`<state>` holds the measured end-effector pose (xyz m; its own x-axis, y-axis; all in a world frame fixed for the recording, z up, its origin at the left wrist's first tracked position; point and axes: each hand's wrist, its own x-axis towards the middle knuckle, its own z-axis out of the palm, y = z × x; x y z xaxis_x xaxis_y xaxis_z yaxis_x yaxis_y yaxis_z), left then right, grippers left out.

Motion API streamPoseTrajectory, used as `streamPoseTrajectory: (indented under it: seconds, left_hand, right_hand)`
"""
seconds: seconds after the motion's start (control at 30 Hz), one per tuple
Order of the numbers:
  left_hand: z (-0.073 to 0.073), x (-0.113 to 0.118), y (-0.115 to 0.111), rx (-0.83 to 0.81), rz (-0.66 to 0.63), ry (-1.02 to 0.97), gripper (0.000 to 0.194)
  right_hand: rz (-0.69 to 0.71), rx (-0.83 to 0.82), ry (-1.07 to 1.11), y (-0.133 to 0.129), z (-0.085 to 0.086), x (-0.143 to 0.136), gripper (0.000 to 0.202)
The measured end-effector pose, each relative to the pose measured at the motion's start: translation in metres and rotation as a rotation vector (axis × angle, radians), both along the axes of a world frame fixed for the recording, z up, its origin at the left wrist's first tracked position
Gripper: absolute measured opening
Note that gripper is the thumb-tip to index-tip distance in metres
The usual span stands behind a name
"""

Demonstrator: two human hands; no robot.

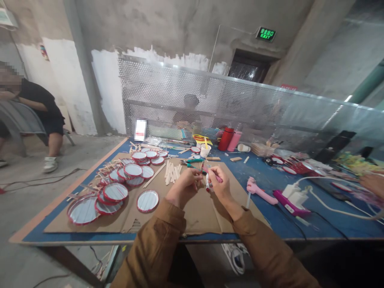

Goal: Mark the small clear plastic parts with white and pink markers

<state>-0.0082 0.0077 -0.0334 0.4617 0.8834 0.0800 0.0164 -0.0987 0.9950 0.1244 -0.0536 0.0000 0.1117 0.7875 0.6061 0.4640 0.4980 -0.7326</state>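
Observation:
My left hand [189, 183] is closed in a pinch over the cardboard [192, 222]; a thin stick seems to stand at its fingertips, too small to be sure of. Close beside it, my right hand [221, 184] has its fingers curled around a slim white tube with a red end [207, 185]. Something pink shows against those fingers. Just beyond both hands lie teal-handled pliers [194, 161]. Left of my left hand are a small heap of flat wooden sticks [172, 173] and one round, red-rimmed disc [148, 201] lying flat.
Stacked red-rimmed discs [115, 192] with sticks fill the left side. A pink glue gun [258, 191] and purple power strip [291, 204] lie right, with cables. Behind stand a white cup [205, 150], a red bottle [225, 139] and a perforated metal screen [168, 94]. Another person's hand [373, 182] is far right.

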Motion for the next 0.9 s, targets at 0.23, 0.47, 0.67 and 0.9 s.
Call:
streamPoseTrajectory:
  seconds: [0.23,0.47,0.67,0.9]
  left_hand:
    - [0.012,-0.002,-0.008,-0.010,0.002,0.033,0.012]
    - [0.007,-0.001,-0.004,-0.015,-0.014,0.010,0.009]
    - [0.003,0.000,-0.003,-0.001,0.037,0.007,0.008]
    - [0.002,-0.001,0.001,0.039,0.011,0.041,0.012]
  right_hand:
    - [0.004,0.032,0.021,0.001,-0.002,0.001,0.024]
    - [0.002,0.032,-0.056,0.004,-0.006,0.002,0.024]
    - [-0.059,0.038,-0.004,0.003,-0.003,0.002,0.025]
    - [0.005,0.045,-0.032,0.001,-0.002,0.000,0.022]
